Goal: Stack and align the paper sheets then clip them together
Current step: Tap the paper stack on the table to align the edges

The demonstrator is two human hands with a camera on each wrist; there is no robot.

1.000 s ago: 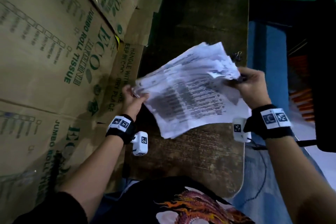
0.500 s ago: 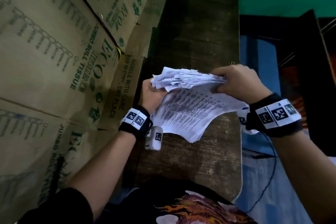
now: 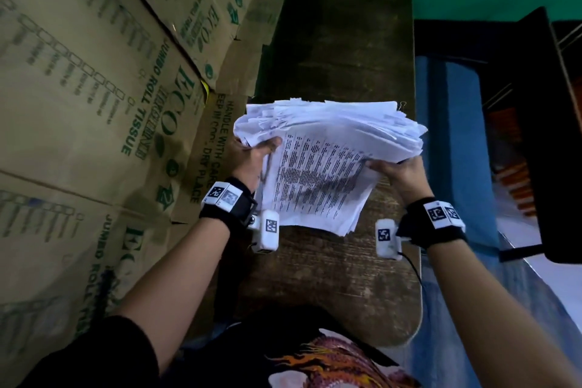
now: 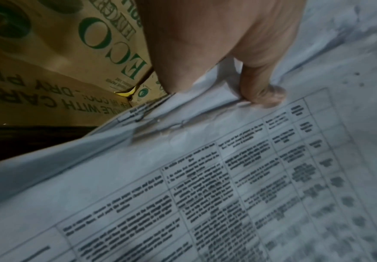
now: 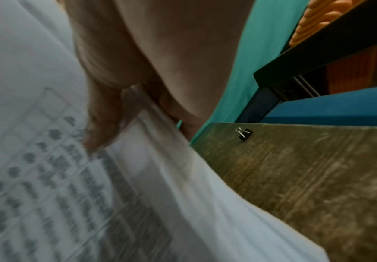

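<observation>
Stack of white printed paper sheets (image 3: 321, 161) held tilted above dark worn wooden table (image 3: 330, 277), top edges ragged. Left hand (image 3: 252, 161) and right hand (image 3: 400, 173) each pinch a side edge, thumbs on top sheet. Small black binder clip (image 5: 244, 134) lies on table near its far right edge. Brown cardboard boxes (image 3: 94, 104) stand at left.

Behind the thick stack of white printed paper sheets (image 3: 327, 161), the left hand's (image 3: 253, 157) fingers (image 4: 261, 88) are mostly hidden; only the thumb shows. The small black binder clip (image 5: 244, 134) beyond the right hand's (image 3: 400, 173) fingers is nearly covered in the head view. The print near the right thumb is blurred.
</observation>
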